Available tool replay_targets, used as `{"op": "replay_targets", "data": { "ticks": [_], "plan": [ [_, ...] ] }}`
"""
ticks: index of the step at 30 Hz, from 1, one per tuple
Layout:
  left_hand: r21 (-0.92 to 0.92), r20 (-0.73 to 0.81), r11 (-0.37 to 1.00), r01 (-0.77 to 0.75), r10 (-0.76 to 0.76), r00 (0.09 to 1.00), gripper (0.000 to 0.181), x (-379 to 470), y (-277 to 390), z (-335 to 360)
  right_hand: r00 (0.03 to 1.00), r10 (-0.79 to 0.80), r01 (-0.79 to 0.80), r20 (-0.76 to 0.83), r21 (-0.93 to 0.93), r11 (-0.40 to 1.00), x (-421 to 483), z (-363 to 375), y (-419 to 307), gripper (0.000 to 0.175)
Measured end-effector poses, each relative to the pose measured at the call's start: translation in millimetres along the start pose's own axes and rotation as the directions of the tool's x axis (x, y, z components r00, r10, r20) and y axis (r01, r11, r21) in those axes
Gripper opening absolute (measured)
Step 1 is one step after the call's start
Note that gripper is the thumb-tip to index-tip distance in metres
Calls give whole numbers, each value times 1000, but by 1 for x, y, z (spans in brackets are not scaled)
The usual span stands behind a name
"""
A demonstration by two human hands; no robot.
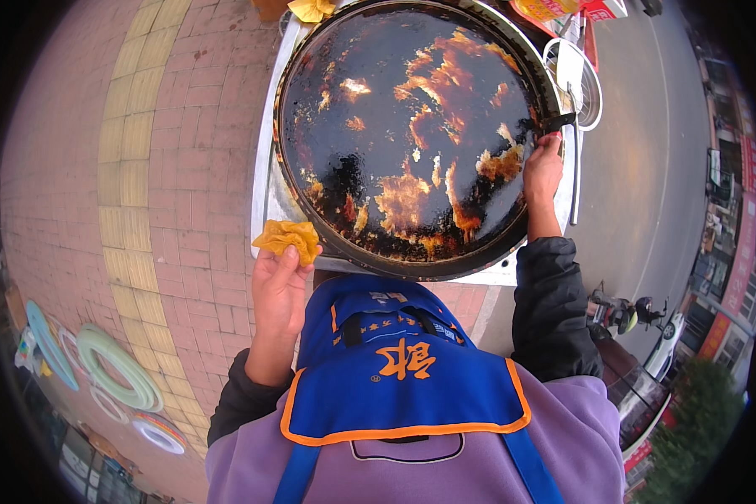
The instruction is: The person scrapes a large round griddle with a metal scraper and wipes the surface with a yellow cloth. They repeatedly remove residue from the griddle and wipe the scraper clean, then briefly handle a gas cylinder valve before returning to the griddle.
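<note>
Between the thumb and fingers of my left hand [280, 286] is a crumpled yellow cloth or sheet [288, 240], held beside the lower left rim of a large round pan. The dark, shiny pan [378, 135] bears patchy brown and orange residue. My right hand [544, 170] is at the pan's right rim, closed around something near a dark metal piece [559, 121] that juts over the rim; its held part is mostly hidden by the fingers.
A metal stand [271, 189] surrounds the pan. Right of it are a white strainer or basket [591, 94] and a long-handled utensil [574, 183]. Another yellow crumpled piece [311, 9] lies at the top left. Coiled hoses [116, 365] rest on the brick pavement [195, 157].
</note>
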State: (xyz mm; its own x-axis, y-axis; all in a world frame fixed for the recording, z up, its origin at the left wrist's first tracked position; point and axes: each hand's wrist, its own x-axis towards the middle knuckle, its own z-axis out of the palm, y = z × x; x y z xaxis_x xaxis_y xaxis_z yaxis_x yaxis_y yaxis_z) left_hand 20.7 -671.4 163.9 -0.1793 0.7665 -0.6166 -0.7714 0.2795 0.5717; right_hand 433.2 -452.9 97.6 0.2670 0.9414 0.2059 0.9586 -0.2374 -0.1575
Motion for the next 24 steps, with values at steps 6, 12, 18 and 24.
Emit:
{"op": "replay_targets", "data": {
  "ticks": [6, 12, 18, 24],
  "plan": [
    [-7, 0, 1000, -7, 7, 1000, 37, 0, -3, 2, 1000, -18, 18, -10, 9, 1000, 3, 2, 2, 11],
    [-19, 0, 1000, -5, 5, 1000, 37, -1, -5, 3, 1000, -9, 9, 10, 1, 1000, 9, 2, 3, 10],
    [-22, -7, 1000, -10, 10, 1000, 36, -3, -5, 3, 999, -27, 27, 36, 1, 1000, 19, 4, 3, 9],
    [-29, 0, 1000, -4, 4, 1000, 36, -3, -8, 3, 998, -36, 36, 48, 4, 999, 25, 5, 1, 10]
  ]
}}
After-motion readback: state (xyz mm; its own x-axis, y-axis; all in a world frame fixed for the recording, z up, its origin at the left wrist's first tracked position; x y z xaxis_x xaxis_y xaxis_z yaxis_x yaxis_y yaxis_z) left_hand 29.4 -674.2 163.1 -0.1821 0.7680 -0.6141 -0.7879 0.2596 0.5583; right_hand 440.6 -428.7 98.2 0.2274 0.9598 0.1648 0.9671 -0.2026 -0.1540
